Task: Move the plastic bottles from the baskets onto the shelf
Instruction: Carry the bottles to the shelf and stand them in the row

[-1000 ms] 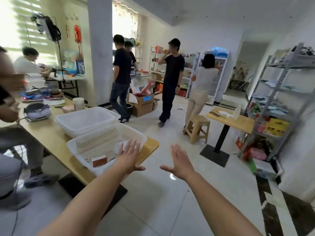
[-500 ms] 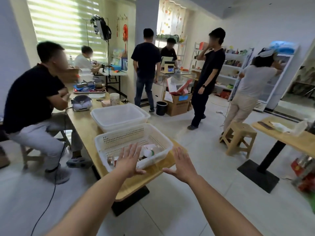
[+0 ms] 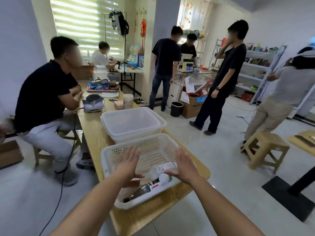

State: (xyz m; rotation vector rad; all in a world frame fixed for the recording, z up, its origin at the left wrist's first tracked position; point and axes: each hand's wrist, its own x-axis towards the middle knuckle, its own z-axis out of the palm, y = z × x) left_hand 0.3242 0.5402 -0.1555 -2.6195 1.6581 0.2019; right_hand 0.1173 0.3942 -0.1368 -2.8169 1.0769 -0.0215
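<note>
A white perforated basket (image 3: 150, 143) stands at the near end of a long wooden table (image 3: 92, 126). Inside it lie a clear plastic bottle (image 3: 161, 169), a white-capped bottle (image 3: 162, 179) and a dark bottle (image 3: 139, 192). My left hand (image 3: 127, 165) hovers over the basket's left half with fingers straight and spread. My right hand (image 3: 185, 166) is held over the right rim, fingers straight, its thumb next to the clear bottle. Neither hand holds anything. A second, solid white basket (image 3: 131, 123) stands just behind the first.
A seated person (image 3: 49, 99) leans on the table's left side by a headset (image 3: 93, 103) and a cup (image 3: 128, 101). Several people stand beyond the table. Shelves (image 3: 255, 68) line the far right wall. A wooden stool (image 3: 265, 149) stands on the floor at right.
The view has swung left and closer to the table. Both hands have come forward over the perforated basket, and the bottles inside it are now in plain sight.
</note>
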